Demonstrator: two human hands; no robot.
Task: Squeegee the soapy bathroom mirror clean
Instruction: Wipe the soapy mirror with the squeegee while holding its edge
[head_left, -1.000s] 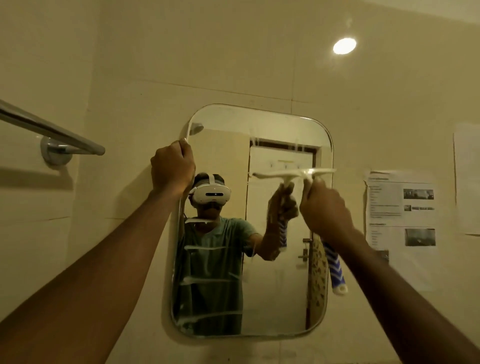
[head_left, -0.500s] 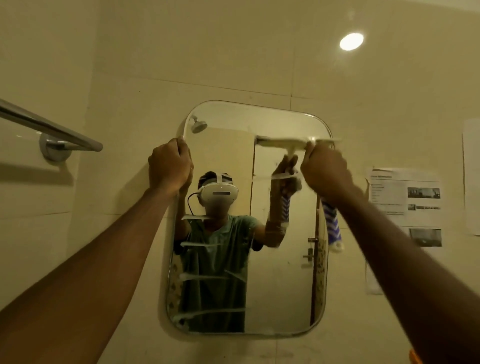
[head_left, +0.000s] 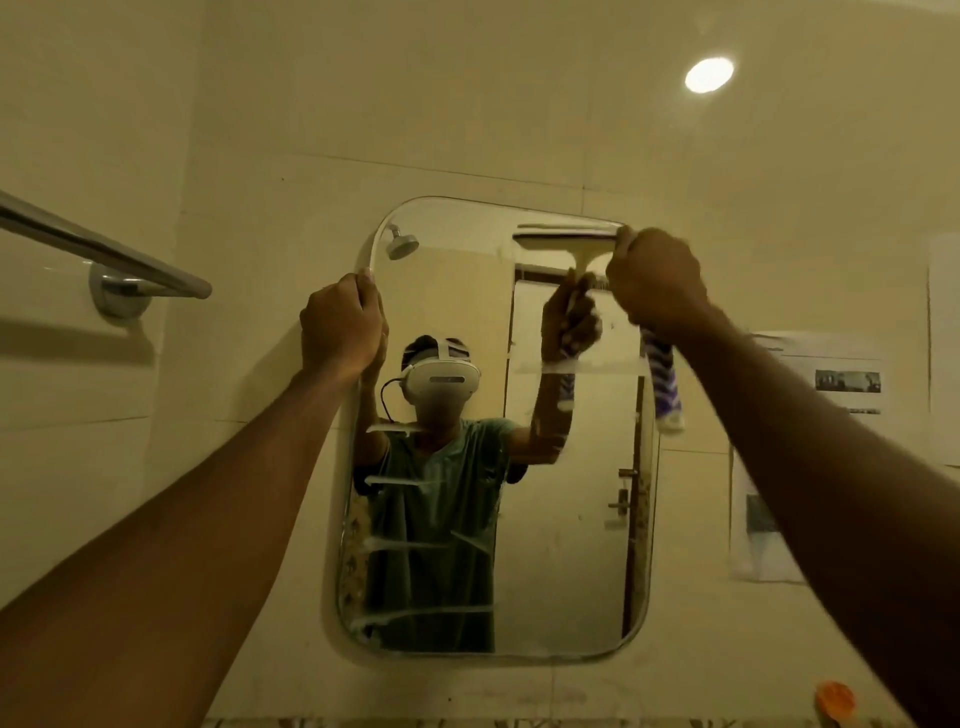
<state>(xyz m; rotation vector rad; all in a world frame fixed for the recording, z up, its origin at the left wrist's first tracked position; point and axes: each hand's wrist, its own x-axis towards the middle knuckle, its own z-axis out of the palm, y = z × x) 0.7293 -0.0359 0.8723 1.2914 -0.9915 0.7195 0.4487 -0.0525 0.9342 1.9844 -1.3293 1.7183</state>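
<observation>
Gripping the left edge of the mirror (head_left: 571, 519) high up, near its rounded upper corner, with the left hand (head_left: 340, 327): fingers curled tight around the rim, thumb side toward the glass. Holding the squeegee (head_left: 566, 240) in the right hand (head_left: 657, 280), fist wrapped fully shut around the handle, with the purple-and-white striped handle end (head_left: 662, 387) sticking out below the fist and hanging in front of the mirror's right edge. Lying level across the top right of the glass, just under the upper rim, with the pale blade head, its right end hidden behind the knuckles. Hard to tell blade from reflection there, since both merge at the glass.

Streaked with several short horizontal soap lines (head_left: 410, 545) down the left half of the mirror, one above another, plus a longer smear near the bottom left corner; also a faint horizontal band across the right half, level with the striped handle. Clearer on the lower right part of the glass.

Mounted on a pale tiled wall, with a chrome towel bar (head_left: 104, 254) on the left, printed paper sheets (head_left: 831, 384) taped up to the right, and a round ceiling light (head_left: 709, 75) glowing at upper right. Peeking in at the bottom right corner, something small and orange (head_left: 835, 701).
</observation>
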